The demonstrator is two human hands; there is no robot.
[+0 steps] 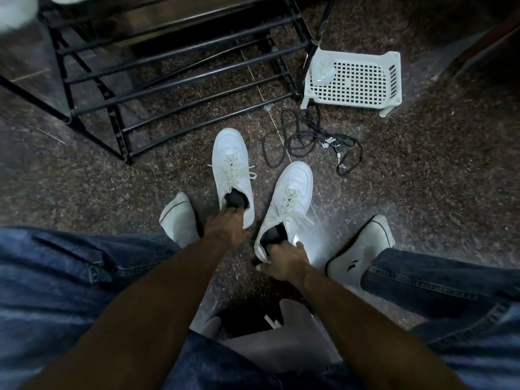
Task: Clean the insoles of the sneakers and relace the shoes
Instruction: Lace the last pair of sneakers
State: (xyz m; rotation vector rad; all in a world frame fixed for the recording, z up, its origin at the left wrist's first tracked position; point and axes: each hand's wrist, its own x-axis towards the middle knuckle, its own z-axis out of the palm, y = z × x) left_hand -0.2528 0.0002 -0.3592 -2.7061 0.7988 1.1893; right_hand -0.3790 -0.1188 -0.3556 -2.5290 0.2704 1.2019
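Left hand (225, 225) reaches into the heel opening of the left sneaker (232, 170), fingers (232, 211) curled over the collar, gripping it. Right hand (284, 257) clamps the heel of the right sneaker (289, 198), thumb on the outer side, fingers tucked inside. Both sneakers sit laced on the floor (422, 178), toes toward 12 o'clock. At 1 o'clock lie a black cord (295, 136) and a white basket (354, 80); a black shoe rack (168, 66) stands at 11 o'clock.
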